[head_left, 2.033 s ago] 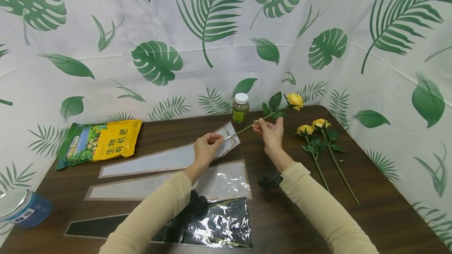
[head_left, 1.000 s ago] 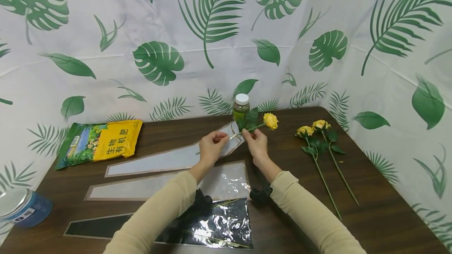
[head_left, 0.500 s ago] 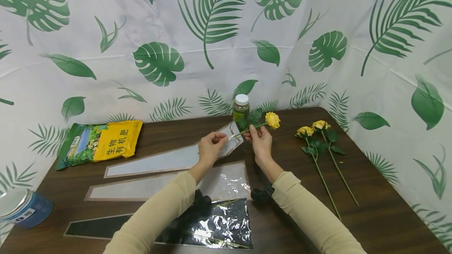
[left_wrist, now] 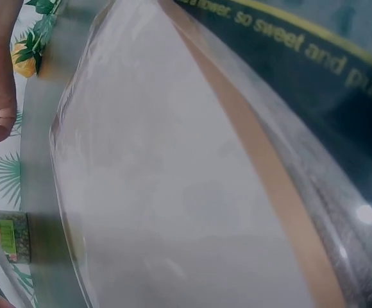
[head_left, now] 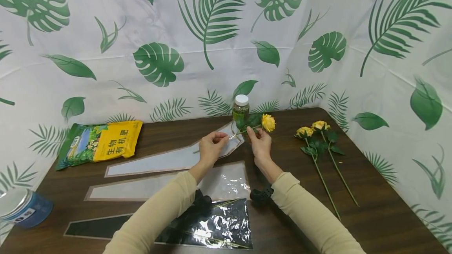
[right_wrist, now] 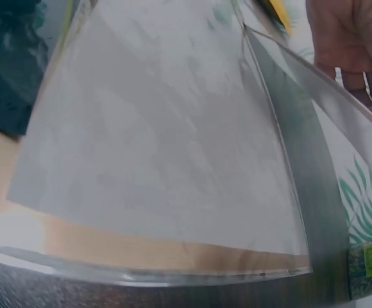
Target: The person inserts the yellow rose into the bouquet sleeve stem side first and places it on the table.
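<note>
In the head view my left hand (head_left: 212, 146) pinches the open end of a white single-flower wrapping sleeve (head_left: 152, 162), lifting that end from the table. My right hand (head_left: 260, 143) holds a yellow rose (head_left: 268, 123) by its stem just below the bloom, green leaves beside the fingers. The stem runs leftward into the sleeve's mouth, and its lower tip shows left of the left hand. A second white sleeve (head_left: 226, 179) lies flat beneath the forearms. Both wrist views look mostly onto white sleeve film, with the other hand at the edge.
A black sleeve (head_left: 226, 222) lies nearest the person, partly under the left forearm. Two yellow roses (head_left: 320, 125) lie at right. A white-lidded jar (head_left: 241, 109) stands behind the hands. A fertilizer bag (head_left: 116, 140) and a blue can (head_left: 28, 207) are at left.
The right hand has moved left and down with the rose, bringing the bloom nearer the left hand. The stem has slid farther along the sleeve; the left hand keeps its hold.
</note>
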`<state>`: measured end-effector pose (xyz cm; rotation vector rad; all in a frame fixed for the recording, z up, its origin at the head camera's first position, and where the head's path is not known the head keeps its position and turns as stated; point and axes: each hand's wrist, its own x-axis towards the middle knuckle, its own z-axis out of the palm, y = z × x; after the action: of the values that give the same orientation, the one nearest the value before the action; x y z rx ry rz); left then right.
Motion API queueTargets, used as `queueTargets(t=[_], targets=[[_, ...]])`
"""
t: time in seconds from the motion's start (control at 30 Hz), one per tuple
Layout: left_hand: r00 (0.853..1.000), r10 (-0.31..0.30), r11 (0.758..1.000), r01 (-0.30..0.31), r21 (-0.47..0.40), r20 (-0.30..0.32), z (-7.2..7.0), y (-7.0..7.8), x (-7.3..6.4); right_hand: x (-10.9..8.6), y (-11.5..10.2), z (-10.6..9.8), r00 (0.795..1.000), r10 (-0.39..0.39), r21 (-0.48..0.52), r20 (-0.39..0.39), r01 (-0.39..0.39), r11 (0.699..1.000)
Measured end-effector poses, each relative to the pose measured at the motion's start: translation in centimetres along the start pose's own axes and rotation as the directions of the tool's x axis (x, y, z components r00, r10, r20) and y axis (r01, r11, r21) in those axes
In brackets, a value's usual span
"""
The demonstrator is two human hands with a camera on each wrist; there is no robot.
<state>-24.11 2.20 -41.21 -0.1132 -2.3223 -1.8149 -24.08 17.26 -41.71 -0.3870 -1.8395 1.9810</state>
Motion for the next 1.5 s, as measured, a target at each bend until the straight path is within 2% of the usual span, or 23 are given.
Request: queueTargets(t=[0.13,0.3,0.4,0.53,0.63,0.7,0.77,0.83,0.9,0.97,1.03,1.17,1.3,1.5], targets=[[1.0,0.011,1.0,-0.011,-0.015,0.005,0.2,0.1,0.0,-0.2,0.1,0.3,1.0,0.024,-0.067,0.001,-0.024,0.997],[0.999,0.051,0.998,-0.051,-0.041,0.012,0.4,0.4,-0.2,-0.2,0.3,0.7,0.992,0.124,-0.053,0.014,-0.123,0.991],[0.998,0.061,0.997,-0.06,-0.041,0.02,0.5,0.5,-0.3,-0.1,0.5,0.9,0.978,0.203,0.066,0.041,-0.205,0.976],[0.998,0.055,0.998,-0.054,-0.037,0.019,0.6,0.3,-0.3,0.0,0.6,0.9,0.959,0.265,0.269,0.102,-0.283,0.921],[0.997,0.073,0.996,-0.073,-0.057,0.002,0.6,-0.2,-0.2,0.0,0.6,0.7,0.957,0.268,0.346,0.11,-0.29,0.892],[0.995,0.101,0.992,-0.102,-0.078,-0.01,0.7,-0.9,0.1,0.0,0.5,0.7,0.959,0.267,0.368,0.09,-0.282,0.886],[0.991,0.136,0.986,-0.137,-0.09,-0.019,0.8,-1.6,0.3,-0.1,0.4,0.6,0.965,0.258,0.365,0.054,-0.26,0.894],[0.991,0.133,0.987,-0.134,-0.093,-0.015,0.8,-1.7,0.4,-0.1,0.2,0.5,0.968,0.25,0.339,0.016,-0.24,0.91],[0.994,0.112,0.99,-0.113,-0.087,-0.009,0.7,-1.5,0.3,-0.1,0.2,0.4,0.97,0.241,0.304,-0.02,-0.224,0.926],[0.999,0.053,0.996,-0.052,-0.069,0.007,0.5,-0.6,0.1,0.0,0.1,0.4,0.972,0.231,0.265,-0.047,-0.211,0.941],[1.0,0.021,0.999,-0.021,-0.047,0.011,0.6,-0.3,0.0,0.0,0.1,0.4,0.975,0.211,0.235,-0.075,-0.188,0.954],[1.0,0.007,1.0,-0.007,-0.019,0.018,0.6,0.1,0.0,-0.2,0.0,0.6,0.985,0.138,0.204,-0.108,-0.114,0.972],[1.0,0.023,1.0,-0.023,-0.019,0.021,0.6,0.4,-0.1,-0.4,0.0,0.8,0.993,0.076,0.164,-0.093,-0.06,0.985],[0.999,0.045,0.999,-0.045,-0.02,0.019,0.6,0.5,0.0,-0.5,0.1,0.9,0.998,0.05,0.093,-0.043,-0.046,0.995]])
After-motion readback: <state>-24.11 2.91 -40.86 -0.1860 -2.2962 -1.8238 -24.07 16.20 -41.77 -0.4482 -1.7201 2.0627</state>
